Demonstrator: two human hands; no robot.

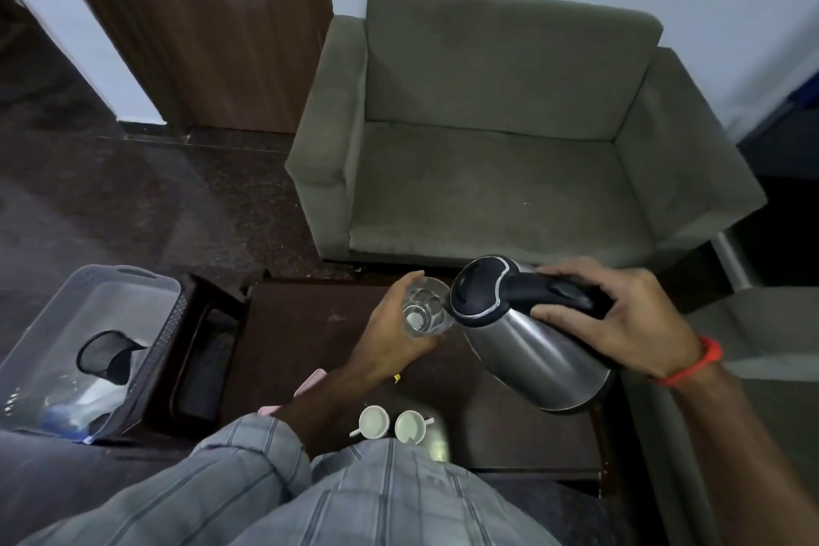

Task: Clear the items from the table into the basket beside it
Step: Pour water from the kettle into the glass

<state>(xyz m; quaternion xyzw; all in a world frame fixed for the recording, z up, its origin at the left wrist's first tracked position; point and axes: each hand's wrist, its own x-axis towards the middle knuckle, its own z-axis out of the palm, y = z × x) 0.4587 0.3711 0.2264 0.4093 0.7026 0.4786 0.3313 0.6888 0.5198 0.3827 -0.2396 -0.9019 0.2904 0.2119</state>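
Observation:
My left hand (390, 337) grips a clear drinking glass (425, 313) above the dark wooden table (310, 324). My right hand (620, 319) holds the black handle of a steel electric kettle (536, 350), which is tilted with its lidded top close to the glass. Two small white cups (392, 423) stand at the table's near edge, just beyond my shirt. A pink object (310, 381) peeks out from under my left forearm. A grey plastic basket (88, 350) sits to the left of the table, holding a black mesh cup (106, 355) and some clear items.
A grey-green armchair (501, 146) stands right behind the table. A dark stool or side table (204, 350) sits between basket and table. A brown door (199, 27) is at the back left, above dark stone floor. Another grey seat (762, 346) is at the right.

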